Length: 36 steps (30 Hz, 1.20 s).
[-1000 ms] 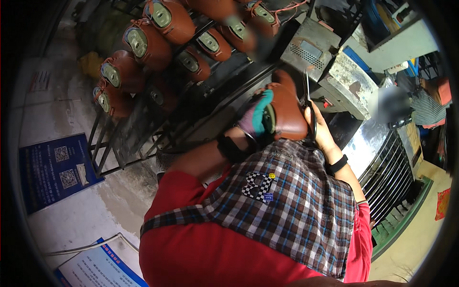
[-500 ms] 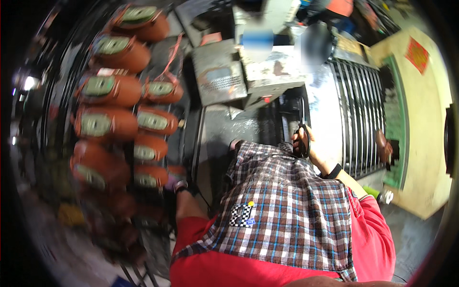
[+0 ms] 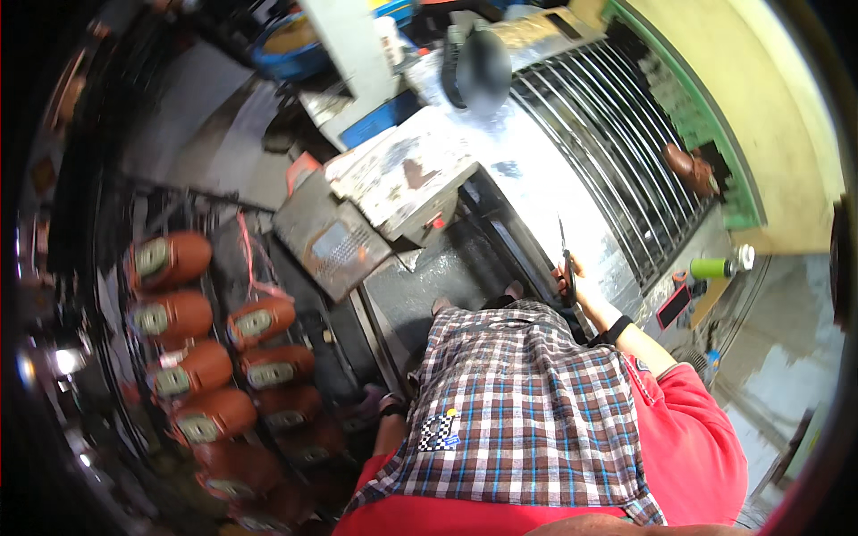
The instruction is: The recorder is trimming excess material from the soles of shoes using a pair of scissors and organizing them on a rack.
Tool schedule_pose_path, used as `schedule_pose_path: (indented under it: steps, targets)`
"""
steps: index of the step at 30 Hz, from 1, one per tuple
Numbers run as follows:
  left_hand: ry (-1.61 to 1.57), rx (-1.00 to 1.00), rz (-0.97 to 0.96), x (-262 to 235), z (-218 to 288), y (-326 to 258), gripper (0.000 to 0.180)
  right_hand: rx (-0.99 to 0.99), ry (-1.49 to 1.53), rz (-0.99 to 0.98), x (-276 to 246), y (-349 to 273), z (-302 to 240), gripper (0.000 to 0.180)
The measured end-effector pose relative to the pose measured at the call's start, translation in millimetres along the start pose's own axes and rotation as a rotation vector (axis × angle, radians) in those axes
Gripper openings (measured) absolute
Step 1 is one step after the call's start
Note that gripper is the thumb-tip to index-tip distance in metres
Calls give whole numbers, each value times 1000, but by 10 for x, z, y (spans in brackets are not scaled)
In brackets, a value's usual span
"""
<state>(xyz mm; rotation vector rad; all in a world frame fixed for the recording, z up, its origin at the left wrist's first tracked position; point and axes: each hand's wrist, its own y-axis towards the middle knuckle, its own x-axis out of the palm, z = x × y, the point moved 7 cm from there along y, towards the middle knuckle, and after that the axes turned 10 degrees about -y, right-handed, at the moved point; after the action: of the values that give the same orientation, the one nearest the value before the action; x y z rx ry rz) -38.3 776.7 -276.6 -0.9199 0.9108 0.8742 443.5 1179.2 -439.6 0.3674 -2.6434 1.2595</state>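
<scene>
My right hand point(image 3: 578, 279) is closed around a pair of scissors point(image 3: 569, 275) with dark handles, their blades pointing away from me over the edge of the shiny metal tabletop. On that wrist sits a black band. Down at my left side, my left hand point(image 3: 369, 402) is dim and smeared, so its fingers cannot be made out. It is nearest to brown shoe uppers on lasts point(image 3: 279, 366), several of which lie with pale green undersides facing up on a dark rack. A checked apron covers my front.
Ahead stands a grey metal box point(image 3: 332, 237) beside a worn white machine top point(image 3: 402, 174). A roller conveyor point(image 3: 608, 161) runs at right, with one brown shoe point(image 3: 688, 168) by its green-framed opening. A green bottle point(image 3: 710, 268) and a phone point(image 3: 673, 306) lie near its end.
The view has swung to the right, so the rack of shoes sits lower left and the conveyor's near end shows. My right hand still holds the scissors; my left arm stays low.
</scene>
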Motion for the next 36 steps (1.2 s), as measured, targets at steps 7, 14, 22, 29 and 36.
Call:
schedule_pose_path:
  steps: [7,14,22,29,36]
  targets:
    - [-508,189,-293,1268,2524,582,51,-426,-911,374,-804,262,-352,55]
    - [-46,824,-543,2310,5149,876,76,-615,-1388,170,-743,166,-444,59]
    - [390,1457,-519,5084,8245,369,103,-722,-1264,70,-805,313,-419,61]
    - [694,1420,-381,6547,9135,14,121,-707,-1191,74,-874,367,-406,56]
    - [867,1205,-560,6305,8931,-152,102,-720,-1193,67,-940,282,-386,59]
